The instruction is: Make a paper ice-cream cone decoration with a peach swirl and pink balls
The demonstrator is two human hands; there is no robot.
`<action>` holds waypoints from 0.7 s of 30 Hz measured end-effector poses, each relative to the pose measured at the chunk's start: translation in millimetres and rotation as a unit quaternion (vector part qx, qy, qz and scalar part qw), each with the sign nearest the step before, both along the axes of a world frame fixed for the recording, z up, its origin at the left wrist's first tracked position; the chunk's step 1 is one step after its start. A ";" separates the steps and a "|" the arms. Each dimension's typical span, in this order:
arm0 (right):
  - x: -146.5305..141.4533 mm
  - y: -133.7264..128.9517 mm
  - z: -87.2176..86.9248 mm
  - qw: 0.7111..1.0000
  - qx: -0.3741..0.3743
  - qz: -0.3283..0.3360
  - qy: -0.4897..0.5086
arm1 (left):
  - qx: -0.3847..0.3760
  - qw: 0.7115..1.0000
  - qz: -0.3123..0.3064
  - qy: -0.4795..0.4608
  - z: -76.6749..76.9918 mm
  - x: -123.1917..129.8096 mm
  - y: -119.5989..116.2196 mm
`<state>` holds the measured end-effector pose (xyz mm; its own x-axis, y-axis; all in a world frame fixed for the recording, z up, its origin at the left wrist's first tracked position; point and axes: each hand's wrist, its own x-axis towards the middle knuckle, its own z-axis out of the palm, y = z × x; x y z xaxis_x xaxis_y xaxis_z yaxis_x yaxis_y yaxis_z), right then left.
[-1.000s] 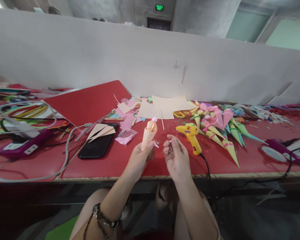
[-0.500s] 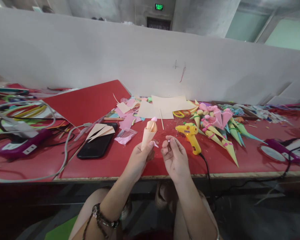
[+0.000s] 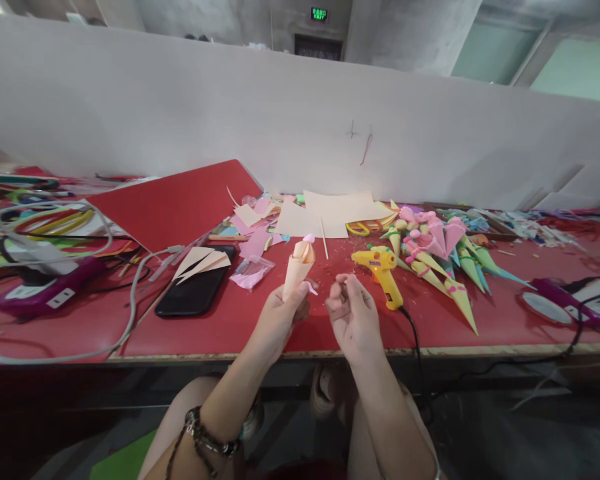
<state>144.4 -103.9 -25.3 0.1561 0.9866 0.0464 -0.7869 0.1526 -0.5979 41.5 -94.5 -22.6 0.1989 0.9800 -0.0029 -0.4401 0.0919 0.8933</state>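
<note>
My left hand [image 3: 283, 312] is closed around a peach paper cone [image 3: 297, 270], held upright and leaning slightly right. Folds of paper fill its mouth, with a small pink blob [image 3: 309, 238] on top. A thin pink strip [image 3: 311, 288] pokes out beside my left thumb. To the right, apart from the cone, my right hand [image 3: 354, 312] pinches thumb and fingertips together; whatever is between them is too small to make out. A yellow glue gun [image 3: 384, 272] lies just right of that hand, its black cord running over the table edge.
Finished paper cones [image 3: 433, 243] in pink, yellow and green are heaped at the right. A black phone [image 3: 193, 293] under paper pieces and a small plastic bag [image 3: 251, 273] lie left. A thin stick [image 3: 324, 239] lies behind the cone. Purple power strips [image 3: 45, 287] flank the red table.
My right hand has shifted slightly right, away from the cone, and its fingertips have drawn together; the small pink bit between them is now hardly visible. My left hand holds still.
</note>
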 end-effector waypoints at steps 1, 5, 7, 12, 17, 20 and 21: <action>0.5 0.3 0.0 1.000 0.008 0.001 0.002 | -0.002 1.000 0.000 0.001 -0.4 -0.1 0.3; 1.8 0.4 0.9 1.000 0.020 -0.004 0.001 | -0.003 1.000 0.007 0.005 -0.7 0.2 0.5; 2.1 -0.1 1.4 1.000 0.001 -0.010 -0.010 | -0.004 1.000 0.012 0.007 0.2 0.6 -0.1; 1.7 -0.4 0.7 1.000 -0.001 -0.009 -0.004 | -0.003 1.000 0.008 0.006 1.0 0.7 -0.6; 1.3 0.2 0.9 0.999 0.052 0.001 0.015 | 0.000 1.000 0.003 0.008 -1.0 0.1 0.8; 0.8 -1.2 2.4 0.999 0.051 -0.003 0.002 | 0.000 1.000 0.004 0.009 -0.5 0.5 0.8; 0.7 -1.9 2.7 0.999 0.044 -0.005 -0.004 | 0.000 1.000 0.006 0.009 0.0 0.7 0.6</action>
